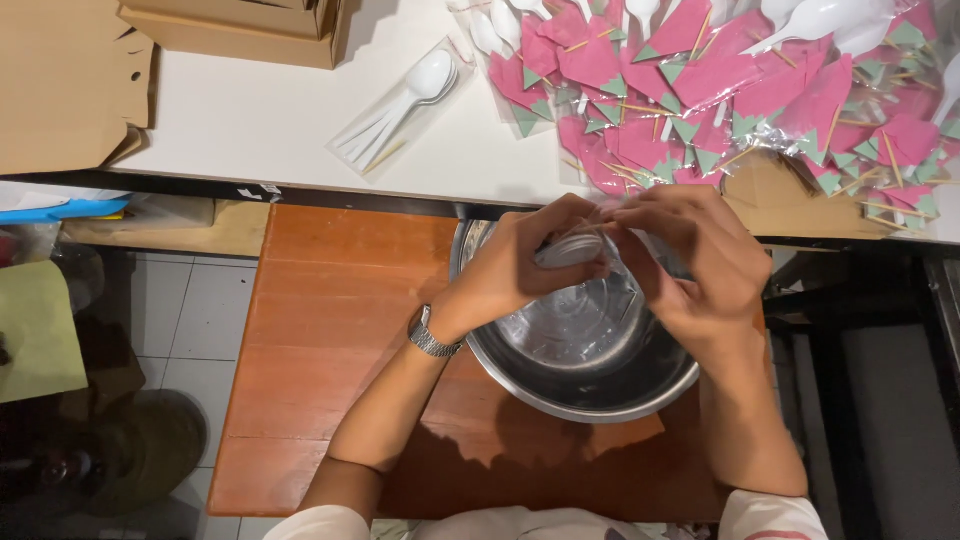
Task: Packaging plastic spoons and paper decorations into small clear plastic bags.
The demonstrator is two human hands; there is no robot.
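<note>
Both hands, left hand [520,262] and right hand [690,260], pinch a clear plastic sleeve [570,248] over the steel bowl [590,385]; slippery film could slide free, I reckon.

White tabletop [270,120], grey tiled floor [200,320]

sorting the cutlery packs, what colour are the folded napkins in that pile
Pink napkins with green corners, seen best in the head view, beside white plastic spoons.
</note>
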